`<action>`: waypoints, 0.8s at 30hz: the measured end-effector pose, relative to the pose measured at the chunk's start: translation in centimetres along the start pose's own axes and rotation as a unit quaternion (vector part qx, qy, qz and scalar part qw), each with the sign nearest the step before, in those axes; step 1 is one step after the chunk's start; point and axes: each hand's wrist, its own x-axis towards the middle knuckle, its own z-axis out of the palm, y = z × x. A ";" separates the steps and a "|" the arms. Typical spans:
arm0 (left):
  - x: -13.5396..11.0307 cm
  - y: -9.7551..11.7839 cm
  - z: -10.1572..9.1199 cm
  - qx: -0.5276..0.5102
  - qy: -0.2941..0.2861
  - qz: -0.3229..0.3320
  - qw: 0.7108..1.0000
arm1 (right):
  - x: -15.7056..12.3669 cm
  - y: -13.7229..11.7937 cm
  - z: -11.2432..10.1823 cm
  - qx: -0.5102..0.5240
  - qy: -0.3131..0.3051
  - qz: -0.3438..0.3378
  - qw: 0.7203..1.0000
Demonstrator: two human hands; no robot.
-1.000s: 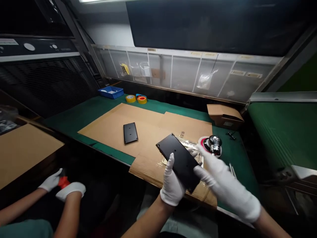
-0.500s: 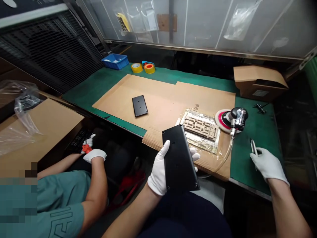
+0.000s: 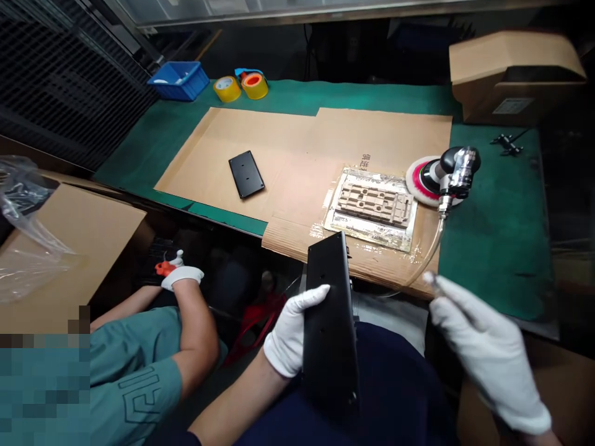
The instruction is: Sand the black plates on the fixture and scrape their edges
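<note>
Left hand [image 3: 288, 337] grips black plate [image 3: 331, 328]

Head view: the plate is held upright, its top overlapping the front edge of the cardboard sheet [image 3: 274, 161]. The gloved right hand [image 3: 483, 353] is kept apart, fingers extended, near the green mat [image 3: 493, 248]; any pinched item cannot be told.

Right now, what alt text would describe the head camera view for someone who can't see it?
A person's white-gloved left hand holds a black plate upright, the gloved right hand raised beside it. Beyond them, a green workbench spread with cardboard carries a second black plate and an orbital sander. A co-worker in a green shirt is at the left.
</note>
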 end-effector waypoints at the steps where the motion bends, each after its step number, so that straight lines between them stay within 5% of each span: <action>1: -0.5 -0.5 -0.3 0.000 0.011 -0.008 1.000 | -1.4 -1.3 0.9 0.009 -0.058 -0.035 0.998; 5: -2.3 -2.4 -0.8 0.012 0.067 -0.006 0.998 | -4.5 -4.1 3.2 0.055 -0.182 -0.148 0.971; 9: -2.9 -3.3 -0.2 0.066 0.084 0.038 0.994 | -5.0 -4.3 3.6 0.062 -0.194 -0.167 0.965; 24: -2.6 -3.4 1.2 0.097 0.064 0.040 0.992 | -5.1 -4.3 3.2 0.043 -0.197 -0.203 0.958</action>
